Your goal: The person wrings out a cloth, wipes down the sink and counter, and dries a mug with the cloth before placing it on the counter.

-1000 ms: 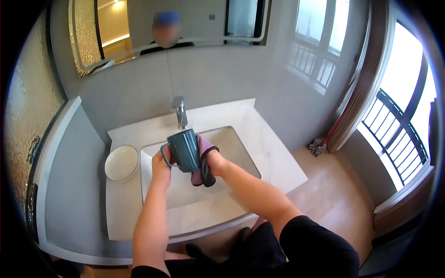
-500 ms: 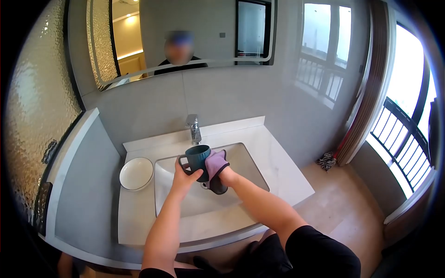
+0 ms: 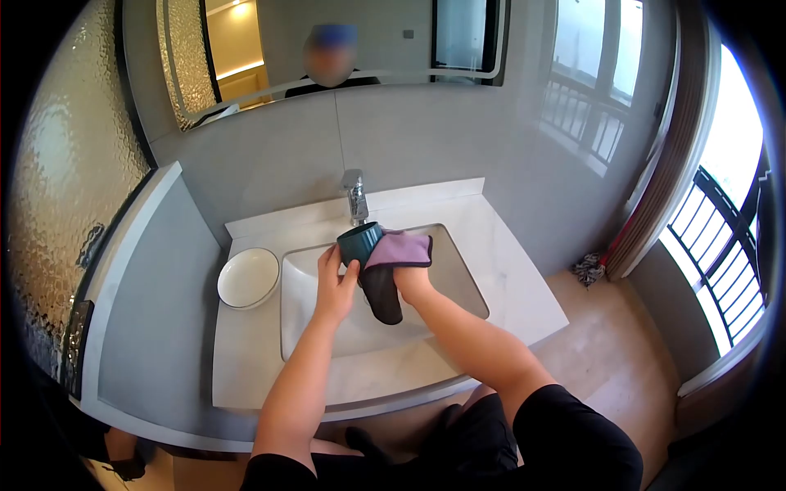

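A dark teal mug point(image 3: 358, 243) is held over the white sink point(image 3: 307, 331), its opening facing up and away. My left hand point(image 3: 337, 282) grips the mug from the left, thumb on its near side. A purple cloth with a dark underside point(image 3: 401, 250) is pressed against the mug's right side. My right hand point(image 3: 412, 282) holds this cloth, its fingers mostly hidden behind the fabric. One dark end of the cloth hangs down over the basin.
A chrome faucet point(image 3: 355, 196) stands behind the sink. On the counter point(image 3: 516, 282), a white bowl point(image 3: 248, 279) sits left of the basin. A mirror point(image 3: 393, 49) hangs above, showing a person's reflection. A partition point(image 3: 151, 327) borders the left side.
The cloth has spread out to the right, with its purple side more exposed. My left hand has shifted on the mug, whose handle no longer shows. The whole view has tilted downward slightly.
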The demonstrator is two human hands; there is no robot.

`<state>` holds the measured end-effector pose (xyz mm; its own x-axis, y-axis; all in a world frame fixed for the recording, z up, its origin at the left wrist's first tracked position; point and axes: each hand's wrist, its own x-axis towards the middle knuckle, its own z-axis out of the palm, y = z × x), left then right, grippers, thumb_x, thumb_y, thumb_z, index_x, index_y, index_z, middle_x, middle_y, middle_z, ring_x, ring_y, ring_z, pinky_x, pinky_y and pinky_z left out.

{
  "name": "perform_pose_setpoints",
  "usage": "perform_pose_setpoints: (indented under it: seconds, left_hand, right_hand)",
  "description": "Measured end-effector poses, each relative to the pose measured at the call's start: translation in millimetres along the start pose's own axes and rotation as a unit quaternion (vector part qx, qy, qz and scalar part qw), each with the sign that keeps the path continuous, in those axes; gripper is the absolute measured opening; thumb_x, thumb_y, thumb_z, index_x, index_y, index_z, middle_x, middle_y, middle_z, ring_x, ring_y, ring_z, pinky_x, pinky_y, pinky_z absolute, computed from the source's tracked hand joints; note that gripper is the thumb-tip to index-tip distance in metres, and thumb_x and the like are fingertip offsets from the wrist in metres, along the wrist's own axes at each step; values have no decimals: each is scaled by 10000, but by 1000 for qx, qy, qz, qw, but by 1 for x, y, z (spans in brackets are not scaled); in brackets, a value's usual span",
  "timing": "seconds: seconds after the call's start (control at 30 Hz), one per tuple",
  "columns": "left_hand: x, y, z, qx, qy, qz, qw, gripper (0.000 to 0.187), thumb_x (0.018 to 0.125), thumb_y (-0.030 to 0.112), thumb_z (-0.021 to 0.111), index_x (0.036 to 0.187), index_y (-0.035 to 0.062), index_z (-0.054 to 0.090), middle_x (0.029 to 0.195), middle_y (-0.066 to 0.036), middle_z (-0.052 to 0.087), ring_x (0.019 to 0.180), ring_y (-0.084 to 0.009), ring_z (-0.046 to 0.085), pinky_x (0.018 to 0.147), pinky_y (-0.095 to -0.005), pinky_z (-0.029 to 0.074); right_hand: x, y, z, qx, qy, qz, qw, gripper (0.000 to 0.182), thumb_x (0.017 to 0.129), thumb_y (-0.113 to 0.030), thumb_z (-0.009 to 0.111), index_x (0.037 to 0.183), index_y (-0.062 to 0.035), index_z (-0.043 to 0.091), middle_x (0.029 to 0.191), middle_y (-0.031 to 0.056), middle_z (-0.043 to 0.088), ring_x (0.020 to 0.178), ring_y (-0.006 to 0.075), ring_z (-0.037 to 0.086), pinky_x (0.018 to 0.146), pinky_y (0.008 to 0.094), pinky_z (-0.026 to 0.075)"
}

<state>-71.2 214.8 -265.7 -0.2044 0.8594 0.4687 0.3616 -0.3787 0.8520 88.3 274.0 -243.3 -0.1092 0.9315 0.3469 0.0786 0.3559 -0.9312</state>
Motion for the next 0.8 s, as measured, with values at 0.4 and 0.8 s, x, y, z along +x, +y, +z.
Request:
perform_pose_setpoints:
  seconds: [0.4,0.8]
  left_hand:
    - [-2,15,-5,-158,-10,-72,985,711,851,304,788,1374,-31,441,1334,-155,559,1253,-231,512,1072,-345,377]
    - [3,17,-10,-301,20,-89,949,705,915,296,722,1445,0,364,1340,-122,525,1241,-200,499,1054,-344,400]
  right_hand:
    - [-2,-16,-2,-86,-119,-266,953,306,787,-161,716,1037,2,650,938,175,666,889,323,647,801,357,521]
    - [-7,-14,-5,-41,-180,-56,981,214,948,-114,511,1121,-45,615,1069,196,626,1077,306,572,895,367,465]
